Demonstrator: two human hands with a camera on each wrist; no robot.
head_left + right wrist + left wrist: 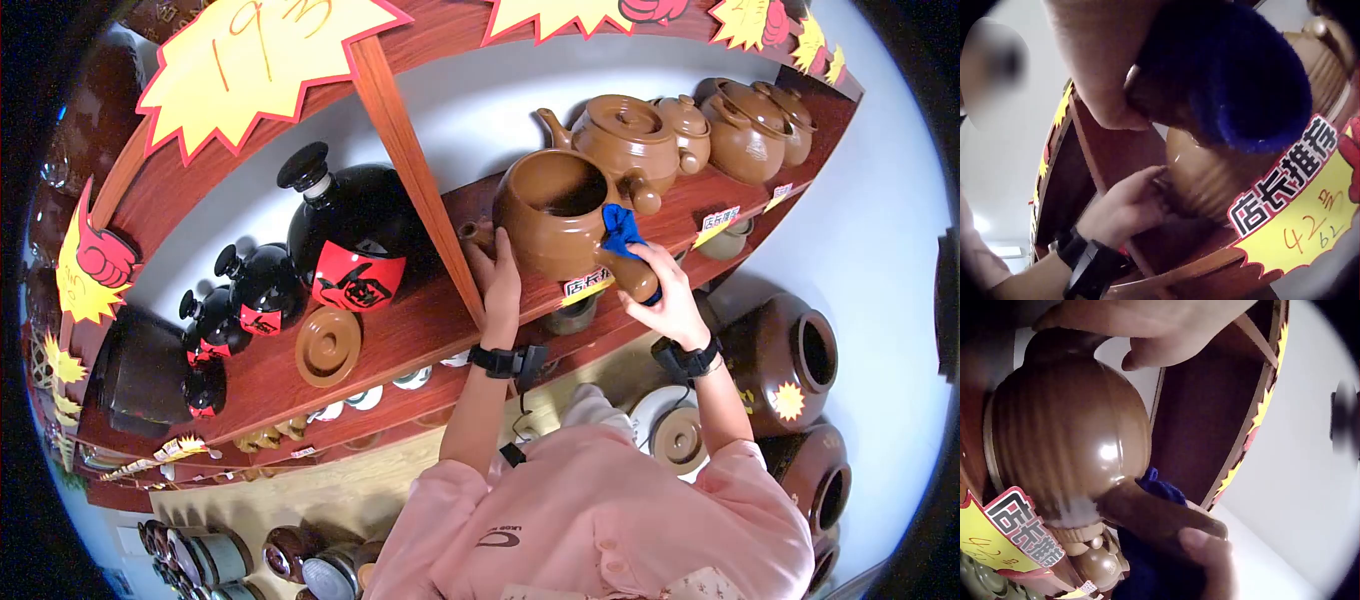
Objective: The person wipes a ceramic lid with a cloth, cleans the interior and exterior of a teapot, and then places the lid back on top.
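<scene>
A lidless brown clay pot (pixel 545 220) stands at the shelf's front edge, its dark opening facing up. My left hand (pixel 498 285) holds it by the short spout (pixel 478 236), with fingers and thumb on either side of the spout in the left wrist view. With my right hand (pixel 668 300) I grip the stick handle (pixel 1160 515), thumb on top. A blue cloth (pixel 622 230) is bunched between that hand and the handle and reaches to the pot's side. In the right wrist view the cloth (pixel 1254 87) hangs round the handle's end. A round brown lid (pixel 329 346) lies on the shelf, left of the divider.
Behind the pot stand a lidded clay teapot (pixel 625 140) and several lidded pots (pixel 745 130). Black bottles (pixel 355 225) with red labels fill the left bay beyond the upright divider (pixel 415 170). Price tags (pixel 587 287) line the shelf edge. Large dark jars (pixel 780 350) stand at right.
</scene>
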